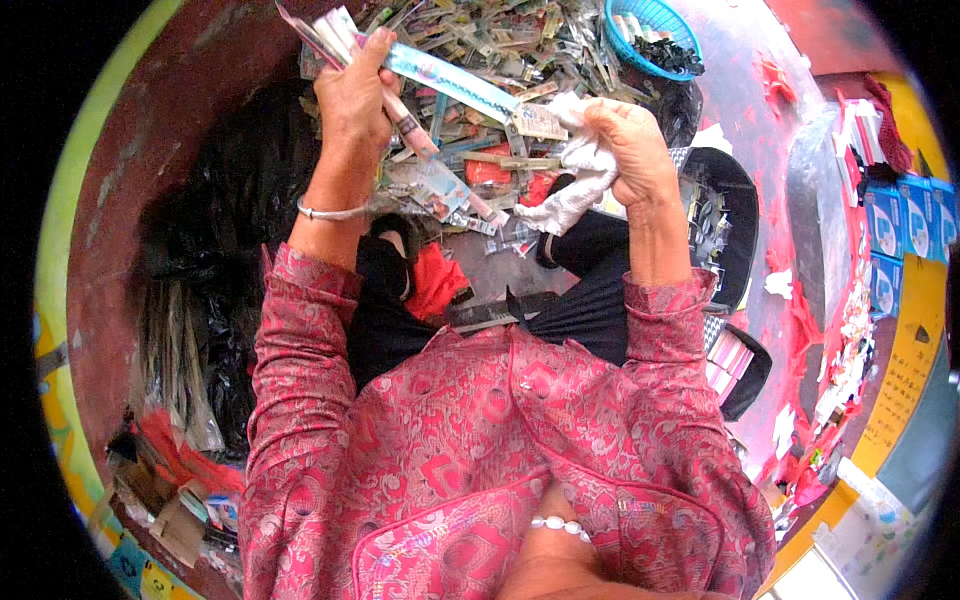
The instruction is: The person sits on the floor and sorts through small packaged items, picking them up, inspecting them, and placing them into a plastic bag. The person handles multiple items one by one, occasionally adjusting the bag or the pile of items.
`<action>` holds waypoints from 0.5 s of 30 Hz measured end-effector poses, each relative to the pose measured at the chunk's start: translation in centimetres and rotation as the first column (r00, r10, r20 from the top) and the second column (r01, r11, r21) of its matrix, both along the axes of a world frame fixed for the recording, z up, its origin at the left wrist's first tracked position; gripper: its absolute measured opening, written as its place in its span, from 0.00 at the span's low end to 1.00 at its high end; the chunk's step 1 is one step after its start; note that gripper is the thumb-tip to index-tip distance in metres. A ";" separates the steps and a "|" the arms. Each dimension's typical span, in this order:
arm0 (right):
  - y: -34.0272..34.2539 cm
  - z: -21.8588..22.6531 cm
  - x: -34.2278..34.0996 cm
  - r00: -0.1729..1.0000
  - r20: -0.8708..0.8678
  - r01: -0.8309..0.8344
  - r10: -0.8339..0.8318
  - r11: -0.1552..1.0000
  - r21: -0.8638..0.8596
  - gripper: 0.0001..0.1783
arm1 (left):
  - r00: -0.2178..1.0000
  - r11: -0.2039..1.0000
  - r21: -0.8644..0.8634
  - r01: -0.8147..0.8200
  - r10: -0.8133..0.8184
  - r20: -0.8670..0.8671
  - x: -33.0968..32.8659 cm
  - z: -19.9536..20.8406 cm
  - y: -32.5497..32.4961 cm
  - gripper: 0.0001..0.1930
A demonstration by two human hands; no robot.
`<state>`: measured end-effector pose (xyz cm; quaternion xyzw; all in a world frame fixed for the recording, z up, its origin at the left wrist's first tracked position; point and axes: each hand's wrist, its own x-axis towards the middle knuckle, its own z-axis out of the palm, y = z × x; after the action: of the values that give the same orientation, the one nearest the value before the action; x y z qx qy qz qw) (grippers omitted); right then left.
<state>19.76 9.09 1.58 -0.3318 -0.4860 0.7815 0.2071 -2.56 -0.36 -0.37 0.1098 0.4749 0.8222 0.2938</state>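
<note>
Several long, flat, narrow packets are gripped in my left hand, at the upper left. One of them, a light-blue packet, stretches to the right with a row of dark marks along it; another, a pinkish packet, slants down. My right hand is closed on a crumpled white cloth. The cloth meets the right end of the blue packet, though whether it wraps round that end I cannot tell. Below both hands lies a heap of similar packets.
A blue plastic basket holding packets and dark pieces stands at the far right of the heap. Black plastic sheeting lies on the left. To the right are a black container, red and white scraps, and blue boxes. Red cloth lies between my legs.
</note>
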 end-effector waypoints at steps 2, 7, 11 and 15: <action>-0.1 -0.1 -0.6 0.982 -0.155 0.097 -0.110 0.991 -0.088 0.13 | 0.999 1.000 -0.010 0.001 -0.001 0.050 0.7 0.2 0.4 0.07; -2.2 -0.4 -3.8 0.990 -0.123 0.064 -0.071 0.996 -0.055 0.10 | 0.997 0.998 0.022 -0.061 0.060 0.044 1.7 0.4 1.0 0.08; -1.9 -0.2 -3.5 1.000 -0.014 -0.022 0.021 0.999 -0.033 0.08 | 0.999 1.000 -0.031 -0.004 0.005 0.042 2.0 1.0 0.8 0.11; -1.6 0.1 -3.5 0.965 -0.110 0.215 -0.239 0.958 -0.191 0.04 | 0.903 0.965 0.191 0.178 -0.238 0.358 1.4 0.2 1.1 0.22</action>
<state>16.22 7.47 1.63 -0.3500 -0.3583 0.8130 0.2969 -1.17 0.74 -0.18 0.0219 0.3304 0.8258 0.4566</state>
